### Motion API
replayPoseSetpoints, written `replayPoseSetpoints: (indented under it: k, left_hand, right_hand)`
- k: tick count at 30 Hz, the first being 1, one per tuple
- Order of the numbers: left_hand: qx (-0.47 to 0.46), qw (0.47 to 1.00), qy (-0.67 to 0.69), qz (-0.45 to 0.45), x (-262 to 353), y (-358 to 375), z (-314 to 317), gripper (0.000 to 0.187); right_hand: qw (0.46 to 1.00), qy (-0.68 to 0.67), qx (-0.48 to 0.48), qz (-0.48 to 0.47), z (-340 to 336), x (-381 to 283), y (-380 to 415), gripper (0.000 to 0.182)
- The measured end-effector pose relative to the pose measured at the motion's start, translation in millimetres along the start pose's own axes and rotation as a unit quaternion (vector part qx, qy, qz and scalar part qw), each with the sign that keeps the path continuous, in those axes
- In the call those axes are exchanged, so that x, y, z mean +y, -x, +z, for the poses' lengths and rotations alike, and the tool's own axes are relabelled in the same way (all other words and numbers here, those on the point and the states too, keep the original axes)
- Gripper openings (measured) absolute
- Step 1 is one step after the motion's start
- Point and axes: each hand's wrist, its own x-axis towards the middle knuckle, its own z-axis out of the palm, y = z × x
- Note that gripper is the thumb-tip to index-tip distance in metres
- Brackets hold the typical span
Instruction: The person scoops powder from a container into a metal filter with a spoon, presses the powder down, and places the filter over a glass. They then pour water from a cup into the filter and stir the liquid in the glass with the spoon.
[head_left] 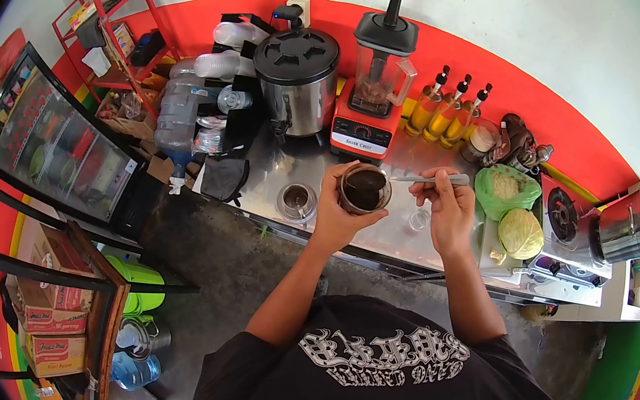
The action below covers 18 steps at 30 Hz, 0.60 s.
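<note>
My left hand (338,214) is wrapped round a small round jar (353,205) with dark contents, its open top facing up. Between the fingers of my right hand (449,206) is the handle of a metal spoon (452,180), whose bowl reaches into the jar and is covered with something dark. Just left of my left hand, a glass cup (297,202) with dark contents stands on a saucer on the steel counter (392,249). A small clear round item (418,220) lies on the counter between my hands.
Behind my hands stand a steel urn (299,80), a red blender (363,124) and pump bottles (439,118). To the right are a green bag (505,189), a cabbage (520,234) and a stove (563,215) with a pot (623,229). A fridge (55,147) stands left.
</note>
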Motion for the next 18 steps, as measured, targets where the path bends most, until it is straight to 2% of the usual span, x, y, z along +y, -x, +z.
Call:
replayPoseSetpoints:
  k: [2,7,9,10,11,12,14,15,17,18]
  left_hand:
    - [0.000,1.000,0.005,-0.009,0,0,0,0.095]
    - [-0.004,1.000,0.009,-0.022,5,-4,0,0.095]
    - [-0.012,0.999,0.030,0.018,2,-6,0,0.094]
    - [-0.012,0.999,0.031,0.017,1,-7,1,0.094]
    - [-0.007,0.999,0.026,0.024,0,-8,1,0.094]
    - [-0.004,0.999,0.021,0.030,0,-10,1,0.094]
    - [-0.010,1.000,0.007,0.027,-3,-13,0,0.095]
    - [-0.009,1.000,0.000,0.023,-4,-13,-1,0.095]
    - [-0.018,0.999,0.010,0.027,-11,-15,1,0.096]
    - [-0.012,0.999,0.021,0.032,-10,-16,4,0.096]
  right_hand:
    - [0.994,0.085,-0.032,-0.058,-1,-8,-1,0.033]
    - [0.967,0.195,-0.117,-0.119,0,-33,0,0.029]
    - [0.952,0.230,-0.150,-0.137,-1,-43,-3,0.026]
    - [0.905,0.309,-0.192,-0.220,-1,-48,-7,0.014]
    - [0.843,0.381,-0.230,-0.300,-1,-51,-11,0.011]
    - [0.845,0.380,-0.228,-0.300,-1,-53,-13,0.011]
    - [0.812,0.428,-0.268,-0.292,1,-53,-13,0.019]
    - [0.818,0.427,-0.255,-0.290,2,-53,-12,0.019]
    - [0.777,0.471,-0.292,-0.299,0,-54,-13,0.018]
    - [0.780,0.474,-0.282,-0.295,-1,-53,-10,0.018]
